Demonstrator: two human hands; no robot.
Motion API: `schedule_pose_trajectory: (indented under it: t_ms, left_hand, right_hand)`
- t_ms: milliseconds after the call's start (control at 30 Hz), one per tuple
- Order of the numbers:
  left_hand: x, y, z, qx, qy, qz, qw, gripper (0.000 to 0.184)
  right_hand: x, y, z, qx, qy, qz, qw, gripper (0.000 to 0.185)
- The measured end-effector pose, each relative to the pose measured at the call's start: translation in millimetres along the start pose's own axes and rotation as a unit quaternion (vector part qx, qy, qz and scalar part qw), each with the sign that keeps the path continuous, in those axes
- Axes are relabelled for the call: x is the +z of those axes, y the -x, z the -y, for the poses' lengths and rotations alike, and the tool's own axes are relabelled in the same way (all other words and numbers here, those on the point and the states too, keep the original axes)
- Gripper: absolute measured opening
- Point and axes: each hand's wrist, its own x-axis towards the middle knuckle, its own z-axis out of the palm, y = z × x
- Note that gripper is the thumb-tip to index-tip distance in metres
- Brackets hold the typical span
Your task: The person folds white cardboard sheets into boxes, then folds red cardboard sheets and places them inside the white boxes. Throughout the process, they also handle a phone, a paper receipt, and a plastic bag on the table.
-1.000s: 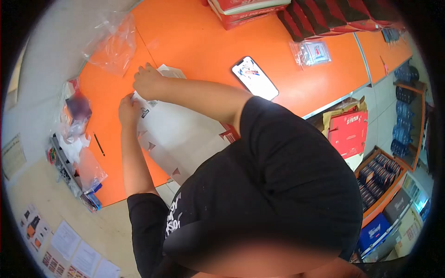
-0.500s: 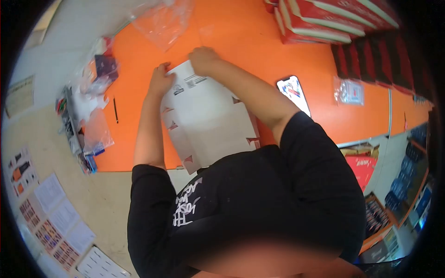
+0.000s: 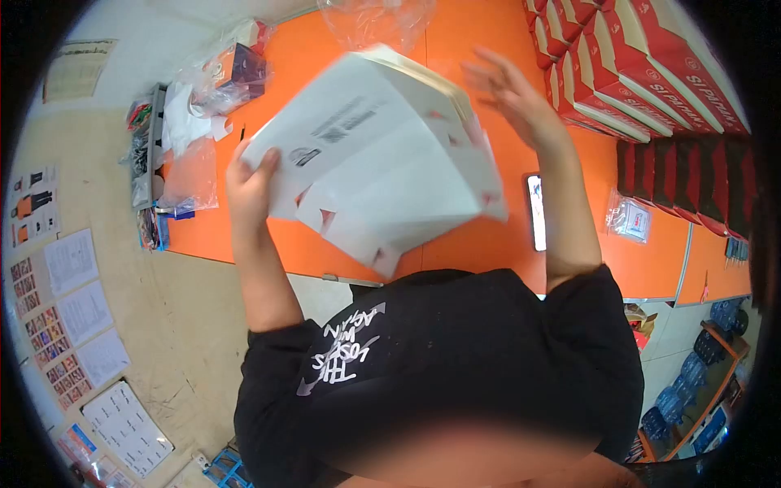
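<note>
A white cardboard sheet [image 3: 382, 163] with printed marks, cut notches and folded flaps is raised and tilted over the orange table [image 3: 561, 154]. My left hand [image 3: 254, 183] grips its left corner, thumb on the printed face. Right of the sheet, my right hand [image 3: 512, 98] is in the air with its fingers spread, blurred and holding nothing. Below that hand, a phone [image 3: 536, 213] with a lit screen lies beside my right forearm.
Red and white boxes [image 3: 643, 81] are stacked at the back right, with dark and red ones [image 3: 683, 175] nearer. A small plastic packet [image 3: 630, 220] lies at the right. Plastic bags [image 3: 191, 175] and a grey tray [image 3: 148, 146] line the left edge.
The sheet has lifted and tilted in my left hand. My right hand has let go of its top edge and moved right, its fingers now spread. The head view has turned.
</note>
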Motion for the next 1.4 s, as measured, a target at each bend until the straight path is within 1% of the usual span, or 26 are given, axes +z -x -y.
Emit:
schedule_pose_trajectory:
  t_ms: [67, 133, 167, 233, 333, 400, 433, 500, 533, 567, 600, 633, 733, 800, 867, 967, 1033, 1067, 1100, 1133, 1167, 1200, 1233, 1267, 1333, 1400]
  left_hand:
    - [-20, 23, 6, 0.012, 0.006, -0.035, 0.999, 0.034]
    - [-26, 45, 13, 0.127, 0.137, -0.13, 0.974, 0.044]
    - [-26, 53, 14, 0.127, 0.137, -0.129, 0.974, 0.044]
    - [-24, 65, 14, 0.162, 0.205, -0.14, 0.955, 0.052]
    - [-23, 66, 40, 0.187, 0.199, -0.154, 0.95, 0.053]
    - [-26, 71, 52, 0.156, 0.218, -0.1, 0.958, 0.053]
    - [-29, 73, 55, 0.12, 0.233, -0.045, 0.964, 0.052]
    - [-37, 79, 56, 0.101, 0.163, -0.049, 0.98, 0.045]
    - [-39, 85, 57, 0.071, 0.091, -0.046, 0.992, 0.038]
    - [-41, 91, 59, 0.036, 0.02, -0.044, 0.998, 0.031]
    - [-28, 92, 59, 0.058, 0.061, -0.059, 0.995, 0.022]
    - [-24, 94, 76, 0.121, 0.089, -0.032, 0.988, 0.031]
    - [-6, 85, 97, 0.087, 0.177, -0.113, 0.974, 0.04]
    - [2, 82, 95, 0.079, 0.304, -0.06, 0.947, 0.044]
    - [9, 81, 104, 0.053, 0.329, -0.065, 0.941, 0.039]
    - [8, 71, 104, 0.053, 0.352, -0.065, 0.932, 0.032]
    - [-5, 69, 98, 0.046, 0.352, -0.065, 0.933, 0.023]
    - [-20, 62, 111, 0.06, 0.299, -0.064, 0.95, 0.025]
    - [-30, 55, 122, 0.078, 0.245, -0.063, 0.964, 0.027]
    - [-26, 53, 106, 0.081, 0.246, -0.063, 0.964, 0.027]
    - [-22, 52, 88, 0.132, 0.224, -0.068, 0.963, 0.031]
    - [-19, 47, 69, 0.182, 0.202, -0.072, 0.959, 0.034]
    - [-28, 41, 59, 0.159, 0.13, -0.079, 0.975, 0.042]
    - [-21, 42, 15, 0.158, 0.033, -0.101, 0.982, 0.041]
    - [-41, 37, -19, 0.029, -0.013, -0.084, 0.996, 0.041]
    - [-64, 36, -53, 0.121, 0.001, 0.028, 0.992, 0.042]
  right_hand:
    - [-3, 42, -27, 0.018, -0.123, 0.009, 0.992, 0.1]
    - [3, 67, -46, 0.01, -0.125, -0.037, 0.991, 0.104]
    - [6, 75, -50, 0.004, -0.13, -0.085, 0.988, 0.108]
    - [13, 69, -57, -0.006, -0.117, -0.064, 0.991, 0.11]
    - [18, 46, -62, -0.079, -0.079, -0.106, 0.988, 0.096]
    - [22, 37, -42, -0.141, -0.148, -0.171, 0.964, 0.065]
    - [22, 37, -40, -0.145, -0.147, -0.164, 0.965, 0.065]
    - [10, 42, -41, -0.18, -0.187, -0.088, 0.962, 0.036]
    - [4, 45, -45, -0.215, -0.093, -0.045, 0.971, 0.028]
    - [2, 48, -50, -0.211, -0.093, -0.038, 0.972, 0.028]
    - [3, 51, -52, -0.151, -0.047, -0.025, 0.987, 0.027]
    - [5, 52, -54, -0.092, 0.0, -0.011, 0.996, 0.026]
    - [18, 45, -47, -0.074, -0.006, -0.067, 0.995, 0.026]
    - [21, 48, -45, -0.06, -0.011, -0.107, 0.992, 0.026]
    - [15, 51, -48, 0.064, 0.019, -0.059, 0.996, 0.045]
    - [20, 57, -62, 0.007, 0.15, -0.148, 0.978, 0.049]
    - [12, 55, -52, -0.018, 0.198, -0.105, 0.974, 0.049]
    - [8, 48, -48, -0.074, -0.028, 0.046, 0.996, 0.047]
    - [1, 35, -48, -0.128, -0.252, 0.192, 0.94, 0.046]
    - [-7, 12, -54, -0.116, -0.267, 0.285, 0.913, 0.043]
    - [-13, 20, -59, -0.12, -0.265, 0.286, 0.913, 0.043]
    - [19, 36, -22, -0.039, -0.046, 0.066, 0.996, 0.044]
    - [41, 45, -2, 0.049, 0.175, -0.166, 0.969, 0.046]
    - [41, 38, -14, -0.019, 0.04, -0.131, 0.99, 0.051]
    - [53, 36, -26, -0.002, -0.051, -0.132, 0.99, 0.053]
    - [59, 30, -46, 0.005, -0.141, -0.132, 0.981, 0.055]
